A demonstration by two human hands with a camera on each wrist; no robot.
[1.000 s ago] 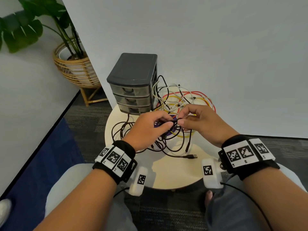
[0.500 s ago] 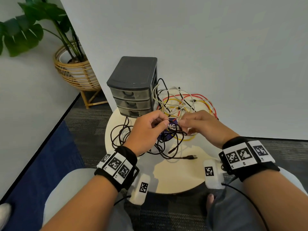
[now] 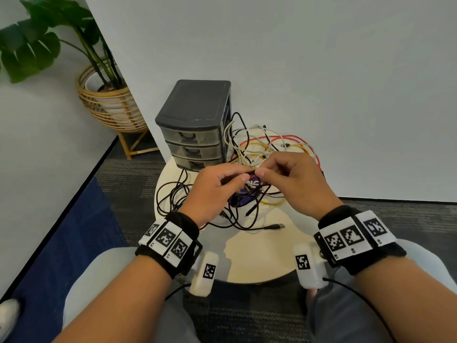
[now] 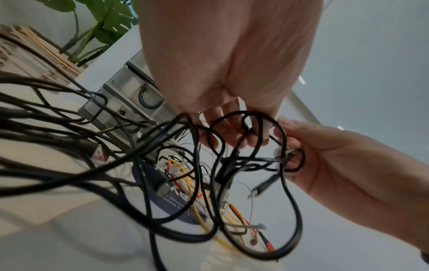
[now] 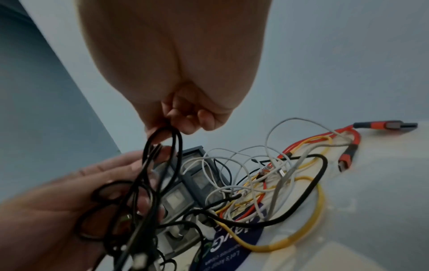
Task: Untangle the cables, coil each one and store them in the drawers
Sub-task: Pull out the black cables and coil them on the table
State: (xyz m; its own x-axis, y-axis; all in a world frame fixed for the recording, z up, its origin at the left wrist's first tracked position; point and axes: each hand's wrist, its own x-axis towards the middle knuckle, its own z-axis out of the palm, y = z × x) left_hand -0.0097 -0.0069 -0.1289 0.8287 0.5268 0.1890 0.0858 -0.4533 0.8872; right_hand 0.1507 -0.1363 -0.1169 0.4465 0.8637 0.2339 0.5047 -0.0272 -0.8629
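Your left hand [image 3: 212, 191] and your right hand [image 3: 294, 179] are raised above the round table [image 3: 257, 258], fingertips almost touching. Both pinch the same black cable [image 4: 287, 198], and its loops hang down between them. The other cables [image 3: 269, 147], white, yellow and red, lie in a tangle just beside the closed drawers [image 3: 195, 125].

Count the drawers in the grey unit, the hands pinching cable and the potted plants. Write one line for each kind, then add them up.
Drawers: 3
Hands: 2, the left hand and the right hand, both pinching the black cable
Potted plants: 1
Total: 6
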